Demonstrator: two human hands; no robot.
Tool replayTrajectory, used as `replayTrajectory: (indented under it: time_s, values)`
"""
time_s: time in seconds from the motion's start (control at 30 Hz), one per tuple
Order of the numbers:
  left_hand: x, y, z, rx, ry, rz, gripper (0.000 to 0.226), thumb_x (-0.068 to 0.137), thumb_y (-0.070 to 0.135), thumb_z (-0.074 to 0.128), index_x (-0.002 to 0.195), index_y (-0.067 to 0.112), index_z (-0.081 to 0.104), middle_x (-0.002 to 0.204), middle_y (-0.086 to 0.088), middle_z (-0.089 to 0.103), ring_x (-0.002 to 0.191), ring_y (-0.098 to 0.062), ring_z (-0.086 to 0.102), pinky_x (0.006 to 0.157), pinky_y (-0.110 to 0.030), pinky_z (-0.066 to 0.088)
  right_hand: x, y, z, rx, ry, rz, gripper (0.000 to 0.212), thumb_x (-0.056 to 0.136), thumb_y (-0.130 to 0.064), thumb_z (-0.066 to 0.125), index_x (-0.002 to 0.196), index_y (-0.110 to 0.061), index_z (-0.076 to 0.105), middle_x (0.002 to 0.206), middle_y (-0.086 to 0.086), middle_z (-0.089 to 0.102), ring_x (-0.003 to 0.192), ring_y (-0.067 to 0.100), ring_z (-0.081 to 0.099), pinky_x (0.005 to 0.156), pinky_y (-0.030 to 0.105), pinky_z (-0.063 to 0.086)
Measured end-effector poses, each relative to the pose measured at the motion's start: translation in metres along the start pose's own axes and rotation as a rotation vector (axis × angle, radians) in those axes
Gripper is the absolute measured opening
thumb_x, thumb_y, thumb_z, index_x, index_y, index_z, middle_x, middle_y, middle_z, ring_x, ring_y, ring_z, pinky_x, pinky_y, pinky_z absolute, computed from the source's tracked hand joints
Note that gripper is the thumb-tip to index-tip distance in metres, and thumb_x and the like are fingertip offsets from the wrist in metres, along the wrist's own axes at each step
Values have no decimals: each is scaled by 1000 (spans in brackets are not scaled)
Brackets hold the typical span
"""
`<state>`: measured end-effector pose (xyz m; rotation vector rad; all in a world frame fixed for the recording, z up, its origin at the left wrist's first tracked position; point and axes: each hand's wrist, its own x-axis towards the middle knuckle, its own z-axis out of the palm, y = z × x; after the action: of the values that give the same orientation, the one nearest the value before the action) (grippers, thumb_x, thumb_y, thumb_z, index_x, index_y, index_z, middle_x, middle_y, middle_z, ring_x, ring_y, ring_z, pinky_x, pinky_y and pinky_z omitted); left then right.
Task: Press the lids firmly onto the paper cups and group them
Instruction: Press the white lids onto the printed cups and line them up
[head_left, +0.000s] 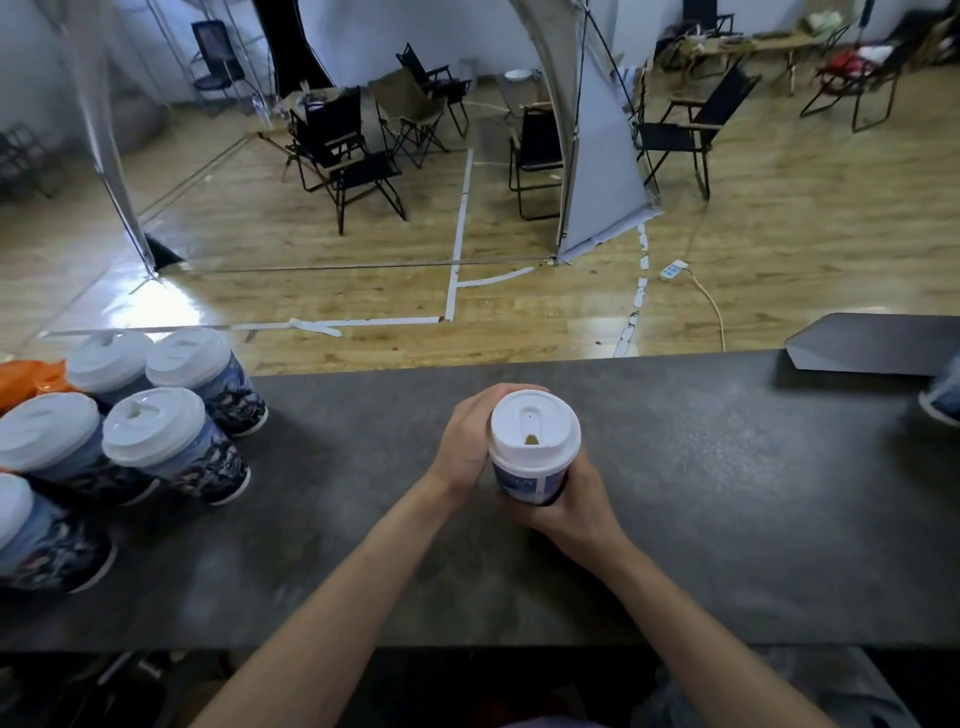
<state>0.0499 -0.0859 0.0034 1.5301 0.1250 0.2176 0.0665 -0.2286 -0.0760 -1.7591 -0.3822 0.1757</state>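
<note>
The paper cup (524, 483), lid (535, 426) on, is gripped on the counter (727, 493) by the left hand (467, 441) and the right hand (571, 499). Pressing seems done; a carry left to the lidded cups (171, 441) is called for.

— What sits on the dark worktop (727, 493)?
— Five lidded cups (171, 447) clustered at its left end, an orange bag (26, 376) just behind them.
— Elsewhere?
— A middle cup (532, 452) near the centre, a grey slab (878, 343) at the far right, an edge cup (943, 397) beside it.

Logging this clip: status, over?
Centre: left hand and right hand grip lidded cup. Five lidded cups grouped far left. Nothing on counter between.
</note>
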Motion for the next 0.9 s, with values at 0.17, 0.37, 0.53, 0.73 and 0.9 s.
replayTrajectory:
  time_s: [0.17,0.37,0.53,0.73,0.9]
  values:
    - [1,3,-2,55,-9,-23,37,104,15,42,101,7,77,96,9,78,93,-3,69,83,-16,51,-2,-1,1,37,-19,-24,84,67,-6,95,140,-12,54,132,-4,67,121,7,64,101,33,54]
    - [2,-5,-1,29,31,25,41,92,24,43,107,5,76,101,5,79,98,-5,70,84,-17,52,0,1,-2,85,-4,14,85,65,-2,95,137,-17,53,129,-8,67,120,7,64,101,30,54]
    - [3,-5,0,12,-21,11,39,100,18,40,105,1,75,100,-3,78,93,-7,70,84,-18,51,1,-1,-6,61,-111,7,79,70,3,90,139,-11,56,135,-2,67,127,11,62,108,35,50]
    - [7,-7,0,-2,-11,13,45,92,23,40,108,0,75,105,-7,78,97,-11,71,86,-21,53,1,-4,-3,97,-45,-30,85,67,0,94,141,-10,53,135,-4,66,126,9,61,105,25,49]
    - [7,-4,-2,-14,-97,12,46,94,24,39,107,-2,74,101,-6,77,95,-14,71,85,-23,52,0,-1,-7,42,-90,-25,77,69,4,90,136,-14,58,130,-5,69,123,10,64,106,34,51]
